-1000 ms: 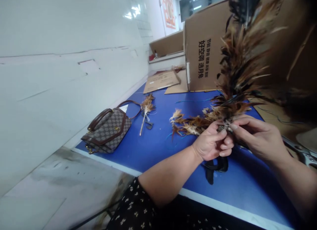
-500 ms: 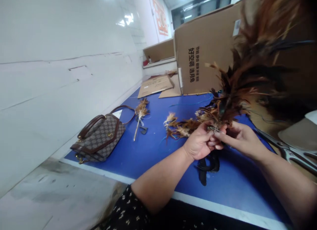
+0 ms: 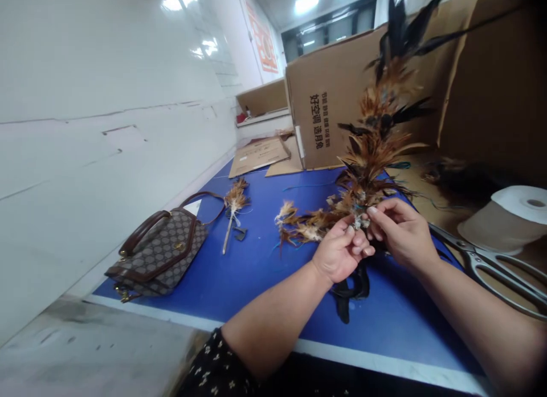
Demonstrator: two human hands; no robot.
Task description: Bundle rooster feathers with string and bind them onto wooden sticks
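Brown feather plume [image 3: 372, 149], held upright. Left hand [image 3: 342, 252] pinches its base, presumably for steadiness; right hand [image 3: 401, 233] pinches just beside, leaving its upper length free.

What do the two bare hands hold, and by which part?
The left hand holds a tall bundle of brown and black feathers by its pale lower end; the right hand is at that end too, but what it grips cannot be told.

You've got bright ceiling lights [image 3: 306, 2], glare on L wall [image 3: 106, 72]. Your R edge's v. dark; upper feathers [image 3: 387, 89] sl. blurred.
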